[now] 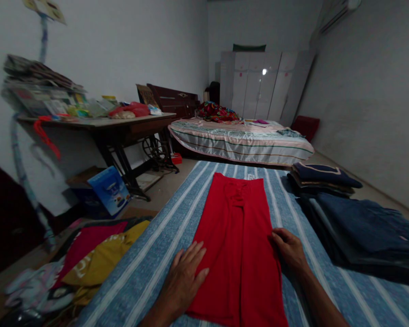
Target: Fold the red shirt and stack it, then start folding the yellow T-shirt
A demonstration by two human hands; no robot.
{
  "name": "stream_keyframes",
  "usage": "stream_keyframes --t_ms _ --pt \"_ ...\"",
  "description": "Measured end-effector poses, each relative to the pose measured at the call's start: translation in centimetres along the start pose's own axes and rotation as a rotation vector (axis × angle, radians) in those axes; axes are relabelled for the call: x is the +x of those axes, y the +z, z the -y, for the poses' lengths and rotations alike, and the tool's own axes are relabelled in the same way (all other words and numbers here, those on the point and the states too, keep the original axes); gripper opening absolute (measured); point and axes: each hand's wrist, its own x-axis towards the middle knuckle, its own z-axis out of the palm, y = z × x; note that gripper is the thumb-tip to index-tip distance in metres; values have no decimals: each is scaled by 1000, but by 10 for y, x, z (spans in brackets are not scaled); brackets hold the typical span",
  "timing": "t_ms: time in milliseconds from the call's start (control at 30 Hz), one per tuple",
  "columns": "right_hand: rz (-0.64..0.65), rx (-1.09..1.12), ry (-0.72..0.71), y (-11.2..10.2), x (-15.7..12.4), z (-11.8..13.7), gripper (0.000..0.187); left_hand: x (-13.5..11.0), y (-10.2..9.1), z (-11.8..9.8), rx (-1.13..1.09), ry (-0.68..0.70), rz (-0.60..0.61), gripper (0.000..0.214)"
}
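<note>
Red pants [236,240] spread flat, unfolded

In the head view, they lie on a striped sheet [160,250]. The hands are apart: left hand [182,276] flat along one edge, right hand [291,249] touching the other, grip unclear. Folded jeans [368,222] seem done, at right; loose clothes [100,261] lie heaped at left.

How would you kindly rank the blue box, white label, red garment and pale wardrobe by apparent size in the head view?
1. red garment
2. pale wardrobe, though it stands much farther from the camera
3. blue box
4. white label
</note>
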Motion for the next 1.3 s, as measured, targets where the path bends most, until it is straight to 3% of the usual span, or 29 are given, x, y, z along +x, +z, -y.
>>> stream_keyframes --t_ms 300,800,1300 --pt "-27 15 8 -2 -1 6 44 1 -2 -5 -36 -25 40 44" --pt "-10 21 6 -3 1 -3 34 0 3 -1 -39 17 -38 42" --pt "7 8 -18 -2 1 -2 34 0 1 1 -49 -18 1 44"
